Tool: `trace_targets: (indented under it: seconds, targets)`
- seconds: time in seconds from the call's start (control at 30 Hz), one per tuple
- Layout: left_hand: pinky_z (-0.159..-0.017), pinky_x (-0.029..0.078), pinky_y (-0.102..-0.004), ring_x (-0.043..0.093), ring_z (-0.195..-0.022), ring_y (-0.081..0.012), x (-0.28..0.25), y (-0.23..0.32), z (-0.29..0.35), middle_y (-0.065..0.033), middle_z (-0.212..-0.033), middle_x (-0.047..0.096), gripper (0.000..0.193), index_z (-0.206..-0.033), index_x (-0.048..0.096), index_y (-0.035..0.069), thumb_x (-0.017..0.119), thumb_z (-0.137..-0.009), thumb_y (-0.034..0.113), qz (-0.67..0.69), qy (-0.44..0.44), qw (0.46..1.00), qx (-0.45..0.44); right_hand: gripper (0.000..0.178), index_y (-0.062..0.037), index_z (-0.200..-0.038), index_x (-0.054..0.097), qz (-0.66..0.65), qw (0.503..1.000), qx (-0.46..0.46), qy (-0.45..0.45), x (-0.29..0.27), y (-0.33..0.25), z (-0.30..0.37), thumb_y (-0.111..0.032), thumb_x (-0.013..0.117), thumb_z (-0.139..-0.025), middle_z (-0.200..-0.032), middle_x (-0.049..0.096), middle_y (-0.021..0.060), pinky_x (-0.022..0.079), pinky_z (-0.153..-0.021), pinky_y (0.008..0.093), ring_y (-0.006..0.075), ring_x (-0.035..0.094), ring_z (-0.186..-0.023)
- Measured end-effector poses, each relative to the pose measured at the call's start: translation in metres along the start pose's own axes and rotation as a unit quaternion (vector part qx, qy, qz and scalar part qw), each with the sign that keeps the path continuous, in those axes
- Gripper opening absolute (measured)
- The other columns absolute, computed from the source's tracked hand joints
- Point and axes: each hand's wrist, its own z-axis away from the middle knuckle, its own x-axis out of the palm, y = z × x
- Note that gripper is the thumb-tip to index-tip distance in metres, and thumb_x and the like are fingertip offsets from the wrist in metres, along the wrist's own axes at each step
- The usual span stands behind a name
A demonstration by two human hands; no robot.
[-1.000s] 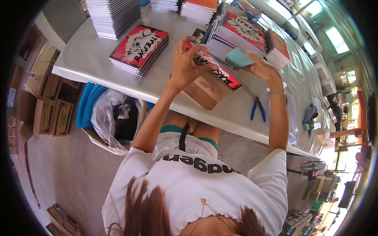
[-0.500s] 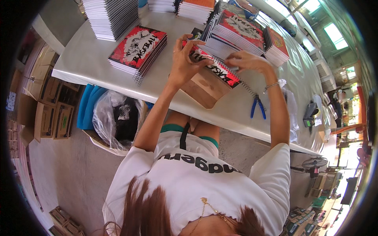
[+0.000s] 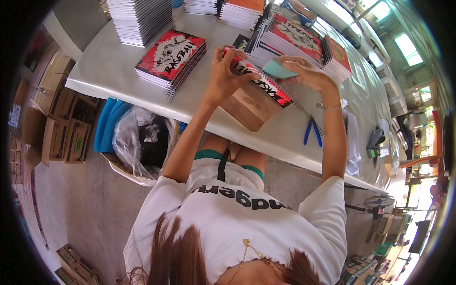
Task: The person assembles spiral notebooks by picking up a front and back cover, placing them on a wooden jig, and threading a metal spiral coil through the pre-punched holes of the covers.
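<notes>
A notebook with a red, black and white cover (image 3: 274, 91) rests tilted against a wooden block (image 3: 251, 109) at the table's front edge. My left hand (image 3: 225, 80) grips it, thumb on the cover and fingers round its far left end. My right hand (image 3: 313, 77) is closed on a pale teal pad (image 3: 279, 70) held at the notebook's bound edge; its exact kind is unclear. A wire coil (image 3: 302, 109) sticks out past the notebook's right end. Just beyond lie blue-handled pliers (image 3: 312, 132), close to the coil's tip.
Matching notebooks (image 3: 171, 56) are stacked at left, with a taller stack (image 3: 140, 21) behind. More notebooks (image 3: 295, 35) stand right behind my hands. A black device (image 3: 375, 142) sits far right. Below the table's left edge is a bin with a clear plastic bag (image 3: 128, 135).
My right hand, bare-fingered near the coil edge before, now shows the teal pad in its grip. My left hand keeps its hold on the notebook.
</notes>
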Motion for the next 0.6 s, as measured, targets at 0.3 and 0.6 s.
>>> trace_targets:
  seconds: [0.3,0.6]
  targets:
    - [-0.084,0.047,-0.0360,0.049,-0.099,-0.0250,-0.006,0.002,-0.001,-0.0076,-0.104,0.054,0.055,-0.105,0.061,0.007,0.088,-0.063,0.029,0.026,-0.018,0.999,-0.028,0.059,-0.0055,-0.128,0.057,-0.180,0.979,0.064,0.069,-0.007,0.035,-0.019,-0.047,0.065,-0.087,-0.110,0.063,0.0096,0.053,-0.082,0.0273,0.0183,0.062,-0.095]
    - [-0.083,0.044,-0.0333,0.047,-0.096,-0.0205,-0.002,-0.010,0.001,-0.0050,-0.103,0.054,0.050,-0.109,0.061,0.008,0.085,-0.069,0.027,0.004,-0.013,1.000,-0.018,0.050,-0.0104,-0.117,0.060,0.420,0.818,-0.235,0.315,0.055,-0.030,0.025,-0.033,0.076,-0.075,-0.131,0.050,0.0134,0.045,-0.094,0.0455,0.0330,0.055,-0.105]
